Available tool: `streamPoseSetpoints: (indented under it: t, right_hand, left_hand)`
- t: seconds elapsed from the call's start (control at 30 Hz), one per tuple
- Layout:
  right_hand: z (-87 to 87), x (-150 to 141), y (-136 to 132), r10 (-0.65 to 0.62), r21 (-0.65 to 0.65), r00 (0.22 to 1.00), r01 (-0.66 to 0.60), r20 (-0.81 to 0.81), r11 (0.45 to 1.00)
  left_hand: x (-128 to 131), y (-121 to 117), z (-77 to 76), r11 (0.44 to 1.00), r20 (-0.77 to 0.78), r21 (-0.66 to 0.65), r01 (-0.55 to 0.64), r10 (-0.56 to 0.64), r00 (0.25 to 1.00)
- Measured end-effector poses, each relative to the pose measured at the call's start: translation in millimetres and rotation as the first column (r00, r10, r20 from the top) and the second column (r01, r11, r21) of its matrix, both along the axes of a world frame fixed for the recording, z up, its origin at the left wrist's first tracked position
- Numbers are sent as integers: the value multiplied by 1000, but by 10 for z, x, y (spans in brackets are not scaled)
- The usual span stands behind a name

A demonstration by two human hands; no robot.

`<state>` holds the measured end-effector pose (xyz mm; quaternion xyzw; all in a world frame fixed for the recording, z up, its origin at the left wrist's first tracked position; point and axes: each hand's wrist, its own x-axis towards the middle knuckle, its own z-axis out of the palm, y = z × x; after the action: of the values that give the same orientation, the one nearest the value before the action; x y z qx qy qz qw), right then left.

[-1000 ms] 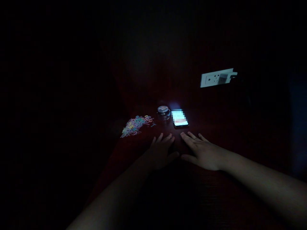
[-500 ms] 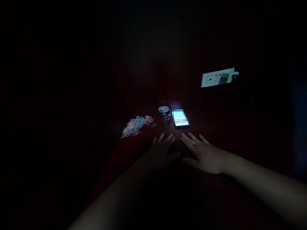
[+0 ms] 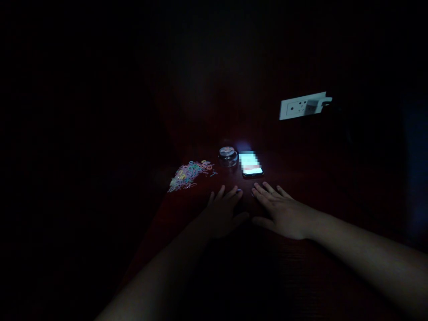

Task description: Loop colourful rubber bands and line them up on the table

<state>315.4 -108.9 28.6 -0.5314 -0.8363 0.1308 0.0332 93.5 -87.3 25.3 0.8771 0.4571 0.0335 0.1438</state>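
Note:
My left hand (image 3: 224, 214) lies palm down on the dark red table (image 3: 167, 227), its fingers spread and holding nothing. Beside it, my right hand (image 3: 281, 211) rests flat too, fingers apart, just short of a phone (image 3: 250, 163) with a lit, blurred-out screen. Left of the phone stands a small clear jar (image 3: 228, 157) with a lid. A loose heap of small coloured elastic bands (image 3: 189, 175) lies beyond my left hand, to its left. Neither hand touches the jar, the phone or the heap.
A white wall socket (image 3: 302, 107) with a plug in it is at the right, behind the table. The table's left edge runs below the heap of bands. Most of the surroundings are too dark to make out.
Both hands stay flat on the table, with only slight finger shifts. The whole view drifts a little; the bands, jar and phone keep their places.

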Motion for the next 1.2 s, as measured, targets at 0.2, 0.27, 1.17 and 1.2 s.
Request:
streamPoseSetpoints:
  t: [0.2,0.27,1.17,1.2]
  right_hand:
    - [-58,17,45,1,40,1000,-2,6,999]
    - [-76,25,63,2,63,1000,-1,-10,998]
    - [-161,54,170,-34,83,997,40,-70,996]
    - [-161,55,169,-34,81,997,40,-73,996]
  left_hand:
    - [-11,50,-5,999,38,24,-29,28,999]
    - [-44,95,-22,996,42,36,-87,85,995]
    - [-351,663,-234,878,42,96,-469,467,883]
    - [-353,662,-233,873,52,94,-478,475,878]
